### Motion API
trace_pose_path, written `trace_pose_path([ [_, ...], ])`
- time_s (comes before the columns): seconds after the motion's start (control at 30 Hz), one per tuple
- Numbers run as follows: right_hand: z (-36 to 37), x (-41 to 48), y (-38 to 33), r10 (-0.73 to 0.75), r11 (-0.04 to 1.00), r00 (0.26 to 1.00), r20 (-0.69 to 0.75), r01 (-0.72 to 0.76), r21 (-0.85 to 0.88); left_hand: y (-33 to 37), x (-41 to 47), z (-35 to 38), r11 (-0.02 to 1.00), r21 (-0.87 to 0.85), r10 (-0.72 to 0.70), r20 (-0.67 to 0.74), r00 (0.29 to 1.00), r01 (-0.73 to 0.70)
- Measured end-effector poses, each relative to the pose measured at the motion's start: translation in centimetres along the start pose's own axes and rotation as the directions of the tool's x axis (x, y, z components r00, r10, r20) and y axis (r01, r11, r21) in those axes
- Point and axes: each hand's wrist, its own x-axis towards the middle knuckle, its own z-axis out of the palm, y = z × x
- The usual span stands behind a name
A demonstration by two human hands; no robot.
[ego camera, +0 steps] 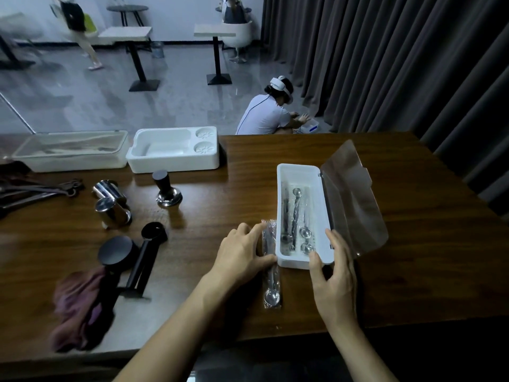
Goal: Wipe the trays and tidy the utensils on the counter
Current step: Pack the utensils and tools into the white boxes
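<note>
- Currently the utensil-tidying step looks to be in hand: a wrapped spoon lies on the counter, just beside the left wall of the white box, its bowl toward the near edge.
- Left hand lies over the spoon's handle end with fingers fairly straight and pressing flat. I judge it is not yet pinching the packet.
- Right hand brackets the box's near right corner, fingers spread. The thumb touches the near rim and the rest sit beside the right wall, steadying rather than clasping.
- Inside the box lie several more wrapped spoons; the clear lid is hinged open to the right.
- Next move, as I judge it: pinch the slippery wrapper, lift, and lay the spoon lengthwise among the others while the right hand keeps the box from sliding.
- Farther left stand a tamper, steel cups and a purple cloth.
- Along the far edge sit two trays, so wiping probably waits.
</note>
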Motion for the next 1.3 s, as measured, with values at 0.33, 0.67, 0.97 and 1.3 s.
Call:
trace_pose_path([
  [0.33,0.2,-0.1,0.5,-0.015,1.0,1.0,-0.027,0.014,-0.006,-0.6,-1.1,0.0,0.999,-0.043,0.024,-0.095,0.995,-0.028],
  [0.67,0.2,-0.1,0.2,0.003,0.999,0.999,-0.033,-0.004,-0.033,0.2,-1.5,-1.1,0.998,0.017,-0.06,-0.013,0.998,0.06],
  [0.97,0.2,-0.1,-0.1,0.021,0.999,0.999,-0.029,-0.022,-0.027,-0.1,-1.4,-1.7,0.989,-0.089,-0.122,-0.027,0.992,0.119],
  [1.3,0.1,0.0,-0.3,0.001,0.999,0.999,-0.034,-0.002,-0.035,2.2,1.9,-3.6,0.803,-0.595,-0.088,-0.173,0.981,-0.033],
])
